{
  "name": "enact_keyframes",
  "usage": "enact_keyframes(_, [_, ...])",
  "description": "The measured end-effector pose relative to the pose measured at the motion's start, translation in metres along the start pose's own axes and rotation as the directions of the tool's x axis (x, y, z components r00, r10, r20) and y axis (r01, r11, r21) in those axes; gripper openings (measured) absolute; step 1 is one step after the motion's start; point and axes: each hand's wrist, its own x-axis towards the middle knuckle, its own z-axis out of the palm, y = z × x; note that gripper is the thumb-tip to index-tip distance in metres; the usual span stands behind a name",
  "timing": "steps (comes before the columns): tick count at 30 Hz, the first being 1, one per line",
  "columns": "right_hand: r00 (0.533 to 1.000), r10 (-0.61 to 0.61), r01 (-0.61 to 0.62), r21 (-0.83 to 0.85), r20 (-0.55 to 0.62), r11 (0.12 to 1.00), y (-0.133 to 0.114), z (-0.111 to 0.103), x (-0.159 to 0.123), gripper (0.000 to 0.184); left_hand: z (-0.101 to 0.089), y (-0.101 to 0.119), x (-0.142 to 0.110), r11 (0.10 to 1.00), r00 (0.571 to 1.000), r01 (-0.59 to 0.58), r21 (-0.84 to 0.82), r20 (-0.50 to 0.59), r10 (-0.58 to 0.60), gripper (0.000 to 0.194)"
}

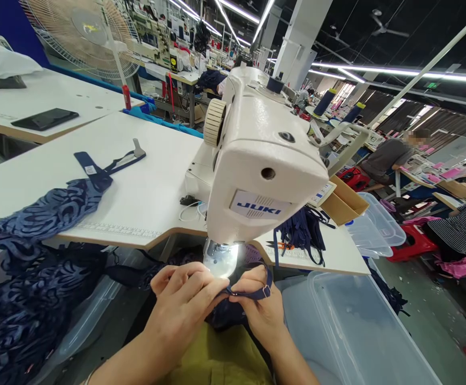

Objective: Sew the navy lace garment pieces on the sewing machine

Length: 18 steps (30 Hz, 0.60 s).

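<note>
A narrow navy bra strap (253,294) with a small metal slider runs between my two hands, just below the sewing machine's needle area. My left hand (185,297) has its fingers closed on the strap's left end, close beside the lit metal guard (220,259). Thumb and fingers of my right hand (262,307) pinch the strap, which loops over them. Dark navy fabric (227,313) hangs under the hands, partly hidden by them. Above stands the white JUKI sewing machine (269,166); its needle is hidden from view.
Navy patterned bras (56,206) lie on the left tabletop and spill over its edge. To the right are cut navy straps (303,232), orange-handled snips (281,245), a cardboard box (344,200) and a clear plastic bin (349,321). A phone (45,119) lies far left.
</note>
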Motion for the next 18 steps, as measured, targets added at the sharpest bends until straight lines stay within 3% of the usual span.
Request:
enact_keyframes(7, [0.998, 0.041, -0.041, -0.004, 0.044, 0.999, -0.003, -0.003, -0.003, 0.01, -0.002, 0.005, 0.002, 0.995, 0.997, 0.075, -0.061, 0.006, -0.075, 0.013])
enact_keyframes(11, [0.964, 0.219, -0.223, 0.011, 0.151, 0.975, -0.006, -0.002, 0.003, 0.003, -0.004, 0.005, 0.005, 0.976, 0.968, 0.197, -0.096, 0.175, -0.179, 0.006])
enact_keyframes(13, [0.934, 0.311, -0.311, -0.025, 0.176, 0.95, -0.005, 0.001, 0.008, 0.011, -0.002, 0.003, 0.006, 0.969, 0.95, 0.233, -0.077, 0.233, -0.21, 0.007])
enact_keyframes(15, [0.922, 0.355, -0.346, -0.081, 0.155, 0.935, -0.003, 0.005, 0.014, 0.021, 0.0, 0.001, 0.006, 0.97, 0.954, 0.242, 0.004, 0.185, -0.238, 0.01])
enact_keyframes(18, [0.924, 0.369, -0.352, -0.146, 0.105, 0.924, 0.0, 0.012, 0.022, 0.027, 0.003, 0.0, 0.002, 0.967, 0.981, 0.191, 0.172, -0.055, -0.184, 0.025])
